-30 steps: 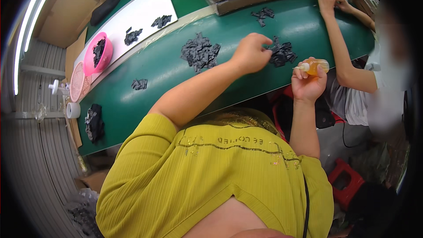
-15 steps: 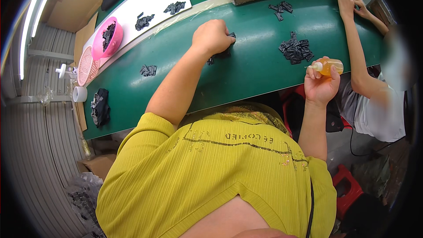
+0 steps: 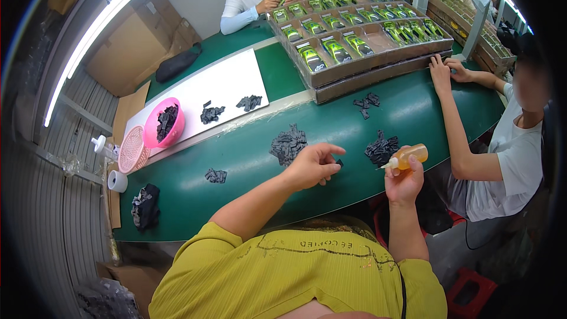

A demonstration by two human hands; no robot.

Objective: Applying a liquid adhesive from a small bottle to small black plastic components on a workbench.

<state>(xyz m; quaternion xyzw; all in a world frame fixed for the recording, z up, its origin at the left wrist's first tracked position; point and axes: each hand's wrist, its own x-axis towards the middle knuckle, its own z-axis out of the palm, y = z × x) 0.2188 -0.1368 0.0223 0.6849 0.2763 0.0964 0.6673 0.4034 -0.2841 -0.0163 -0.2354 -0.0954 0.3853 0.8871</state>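
Observation:
A small black piece (image 3: 339,164) sits at the fingertips of my left hand (image 3: 313,165), pinched beside the thumb, just above the green table. Behind that hand lies a large pile of flat black pieces (image 3: 288,145). My right hand (image 3: 404,185) is closed around a squeeze bottle (image 3: 412,156) of orange-yellow liquid. Its pale, narrow nozzle tilts down to the left, toward my left hand. A second dense pile of black pieces (image 3: 381,147) lies just behind the nozzle.
Small black clusters lie on the green table (image 3: 183,213) and white board (image 3: 227,74). At left are a pink bowl (image 3: 176,134) of black pieces, a pink basket (image 3: 133,152) and dark cloth (image 3: 146,207). Beyond, stacked trays (image 3: 378,59) hold green packages. Co-workers sit right and opposite.
The view has tilted upward, bringing the trays and the person opposite into sight. My left hand has left the large pile with a small black piece. The bottle's nozzle now points lower.

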